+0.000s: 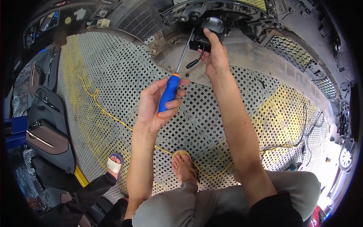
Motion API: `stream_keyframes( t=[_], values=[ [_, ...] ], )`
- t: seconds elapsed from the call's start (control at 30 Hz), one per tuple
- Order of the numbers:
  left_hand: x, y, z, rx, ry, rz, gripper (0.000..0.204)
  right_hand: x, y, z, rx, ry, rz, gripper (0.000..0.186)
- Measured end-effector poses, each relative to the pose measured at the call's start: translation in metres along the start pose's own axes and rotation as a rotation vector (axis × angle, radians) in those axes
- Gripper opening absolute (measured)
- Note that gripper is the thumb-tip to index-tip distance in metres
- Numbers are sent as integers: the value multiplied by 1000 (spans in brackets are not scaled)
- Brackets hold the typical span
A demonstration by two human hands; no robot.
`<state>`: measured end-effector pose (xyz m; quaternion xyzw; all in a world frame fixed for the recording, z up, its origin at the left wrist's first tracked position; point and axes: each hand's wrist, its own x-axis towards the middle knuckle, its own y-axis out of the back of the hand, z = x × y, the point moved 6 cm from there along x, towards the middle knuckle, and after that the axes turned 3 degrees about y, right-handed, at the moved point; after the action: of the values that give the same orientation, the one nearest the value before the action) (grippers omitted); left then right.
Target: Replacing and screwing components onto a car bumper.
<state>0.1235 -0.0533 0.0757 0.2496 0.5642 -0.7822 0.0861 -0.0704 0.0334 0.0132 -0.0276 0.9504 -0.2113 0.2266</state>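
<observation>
Screwdriver (171, 87) sits clamped in left hand (149, 106) grip, shaft up alongside black finned motor unit (214, 26) in the vehicle bodywork (264, 60). Right hand (217, 55) grip is clamped on that unit; some fingers hidden. Can't tell if tip is seated. I'd brace the unit, align shaft before loading it, and keep the dangling cable plug (193, 64) clear.

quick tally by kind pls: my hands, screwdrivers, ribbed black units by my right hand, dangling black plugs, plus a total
Hands: 2 (left hand, right hand)
Screwdrivers: 1 (blue-and-orange screwdriver)
Ribbed black units: 1 (ribbed black unit)
Dangling plugs: 1 (black plug)
Total: 5
</observation>
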Motion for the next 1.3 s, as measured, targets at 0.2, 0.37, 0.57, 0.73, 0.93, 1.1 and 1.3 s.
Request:
stream_keyframes(
  t=[0.2,0.37,0.57,0.73,0.93,1.1,1.3],
  values=[
    [-8,1,15,223,-47,209,42,1,2,0,-7,-9,-10,49],
    [-16,-9,21,820,-259,439,35,0,0,-2,-20,-11,-32,49],
    [-35,-55,31,2060,-954,891,28,2,2,1,-39,-34,-24,49],
    [-23,-33,33,1454,-477,652,32,3,3,1,-16,-6,-26,51],
    [-16,-18,22,578,-204,273,49,0,3,0,4,-32,-28,52],
    [-14,-7,16,675,-201,265,49,-4,2,-2,18,-7,-35,55],
    [-23,-38,10,1871,-948,704,34,-3,1,-4,-5,-2,-50,59]
  ],
)
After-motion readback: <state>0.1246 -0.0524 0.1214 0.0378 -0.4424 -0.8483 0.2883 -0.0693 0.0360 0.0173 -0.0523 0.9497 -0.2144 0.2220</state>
